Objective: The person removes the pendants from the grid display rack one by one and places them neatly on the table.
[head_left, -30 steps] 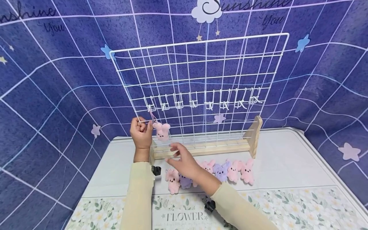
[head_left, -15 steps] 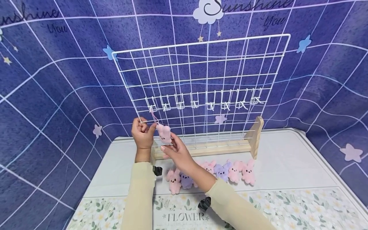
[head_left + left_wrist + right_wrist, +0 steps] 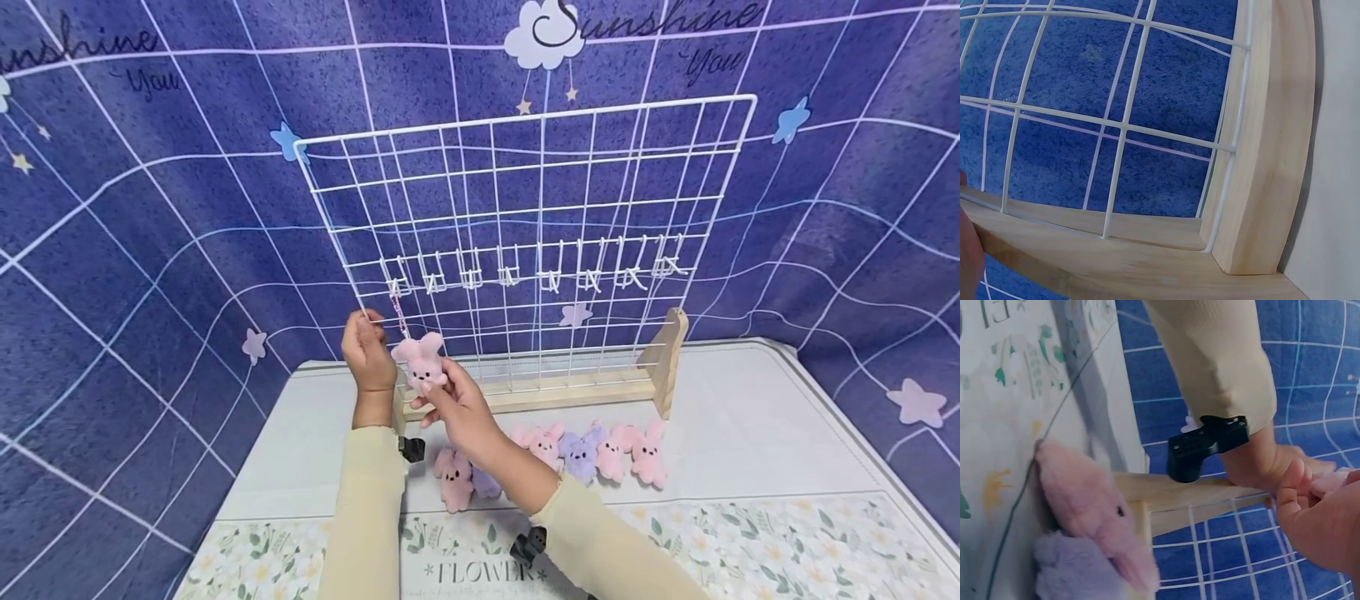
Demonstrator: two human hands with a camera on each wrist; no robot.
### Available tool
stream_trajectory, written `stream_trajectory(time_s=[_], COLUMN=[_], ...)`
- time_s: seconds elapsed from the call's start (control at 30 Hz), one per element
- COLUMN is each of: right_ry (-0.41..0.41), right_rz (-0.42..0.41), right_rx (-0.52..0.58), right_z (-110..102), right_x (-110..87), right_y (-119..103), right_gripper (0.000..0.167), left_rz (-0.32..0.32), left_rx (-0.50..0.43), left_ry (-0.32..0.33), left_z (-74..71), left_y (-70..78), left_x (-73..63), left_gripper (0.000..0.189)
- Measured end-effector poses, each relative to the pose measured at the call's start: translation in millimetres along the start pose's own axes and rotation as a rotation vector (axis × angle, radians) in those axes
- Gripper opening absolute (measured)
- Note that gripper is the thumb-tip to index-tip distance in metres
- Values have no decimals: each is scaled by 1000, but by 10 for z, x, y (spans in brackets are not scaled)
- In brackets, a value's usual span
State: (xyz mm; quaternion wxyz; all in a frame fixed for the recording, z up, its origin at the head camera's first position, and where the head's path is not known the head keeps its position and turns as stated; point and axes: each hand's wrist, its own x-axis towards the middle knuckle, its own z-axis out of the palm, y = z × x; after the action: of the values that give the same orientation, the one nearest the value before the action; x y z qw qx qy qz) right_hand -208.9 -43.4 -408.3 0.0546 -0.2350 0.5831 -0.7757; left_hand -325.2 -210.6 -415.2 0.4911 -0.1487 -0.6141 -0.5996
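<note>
A pink plush bunny keychain (image 3: 420, 354) hangs by a pink bead chain (image 3: 400, 317) from the leftmost white hook (image 3: 397, 288). My right hand (image 3: 471, 421) pinches its lower body between thumb and fingers, the face turned toward me. In the right wrist view, the curled fingers (image 3: 1294, 494) partly cover the plush. My left hand (image 3: 369, 358) grips the left edge of the white wire grid rack (image 3: 542, 119), just beside the bunny's ear. The left wrist view shows mainly the grid (image 3: 1125, 125) and wooden frame (image 3: 1272, 137), with a sliver of the hand at its left edge.
Several more white hooks (image 3: 551, 282) line the same row. A row of pink and purple plush keychains (image 3: 579, 457) lies on the white table (image 3: 750, 417), partly hidden by my right forearm. Wooden feet (image 3: 666, 362) support the rack before a purple patterned cloth (image 3: 165, 275).
My right hand has reached up and left and taken hold of the hanging bunny keychain, turning its face forward. My left hand stays at the rack's edge, its thumb now drawn in from the bunny.
</note>
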Motion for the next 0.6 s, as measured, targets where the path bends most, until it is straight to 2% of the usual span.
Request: stream_trajectory(time_s=[0.33,0.6], right_ry=[-60,-27], right_rz=[-52,-13], right_rx=[26,79], right_z=[13,-13], right_x=[-137,-187], right_y=[-227,-209], right_gripper=[42,47], left_rz=[-39,-84], left_rx=[56,75], left_ry=[21,0], left_z=[23,13], left_y=[23,73], left_x=[30,39], left_gripper=[40,40])
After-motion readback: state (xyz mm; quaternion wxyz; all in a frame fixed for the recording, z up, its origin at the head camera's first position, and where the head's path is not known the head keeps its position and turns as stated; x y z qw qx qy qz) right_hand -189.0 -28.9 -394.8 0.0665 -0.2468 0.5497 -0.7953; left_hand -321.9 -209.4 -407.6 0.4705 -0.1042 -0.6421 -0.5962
